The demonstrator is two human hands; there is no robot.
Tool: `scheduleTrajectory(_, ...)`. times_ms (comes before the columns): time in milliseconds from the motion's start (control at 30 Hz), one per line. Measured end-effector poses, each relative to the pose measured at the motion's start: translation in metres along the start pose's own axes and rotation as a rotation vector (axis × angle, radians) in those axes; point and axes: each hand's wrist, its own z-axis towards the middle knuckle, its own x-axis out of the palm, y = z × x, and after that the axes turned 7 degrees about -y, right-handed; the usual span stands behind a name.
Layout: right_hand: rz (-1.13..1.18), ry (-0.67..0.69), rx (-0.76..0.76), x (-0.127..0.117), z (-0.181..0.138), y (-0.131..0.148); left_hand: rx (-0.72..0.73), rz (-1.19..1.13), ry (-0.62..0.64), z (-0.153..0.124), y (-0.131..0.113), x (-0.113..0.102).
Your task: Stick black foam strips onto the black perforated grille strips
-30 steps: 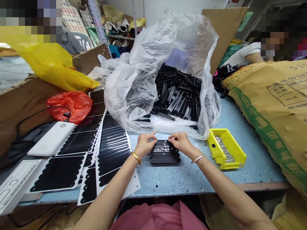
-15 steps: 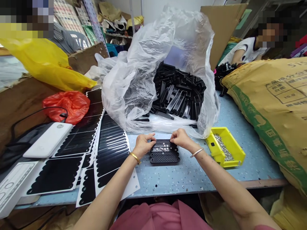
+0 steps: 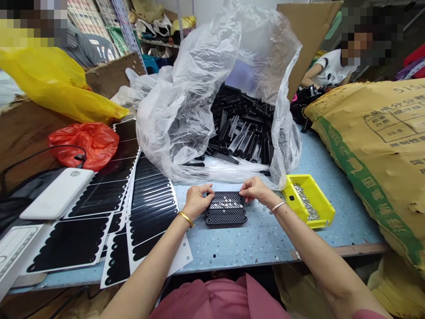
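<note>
Several black plastic strips with a lattice of holes (image 3: 226, 218) lie side by side on the blue table, small silvery metal pieces scattered over the upper ones. My left hand (image 3: 198, 202) pinches the left end of the farthest strip (image 3: 227, 195) between thumb and fingertips. At that strip's right end, the fingertips of my right hand (image 3: 257, 189) are closed on its edge. To the right of my right hand stands a yellow bin (image 3: 323, 201) holding many small metal pieces (image 3: 306, 204).
Behind the strips, a large clear plastic bag (image 3: 186, 110) gapes over a heap of black plastic parts (image 3: 245, 119). Sheets of black stickers (image 3: 152, 208) and a white power bank (image 3: 58, 192) lie left. A printed yellow sack (image 3: 372, 133) bulges at right. Beyond it sits another person (image 3: 332, 71).
My right hand has shifted slightly right along the far strip to its end. My left hand stays at the left end. The whole view has moved a little.
</note>
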Motion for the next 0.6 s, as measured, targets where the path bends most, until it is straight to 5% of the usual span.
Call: scheduleTrajectory(600, 0.107, -0.027, 0.088, 0.0079, 0.0019, -0.0060, -0.088, -0.164, -0.006, 0.0029, 0.0045, 0.0034)
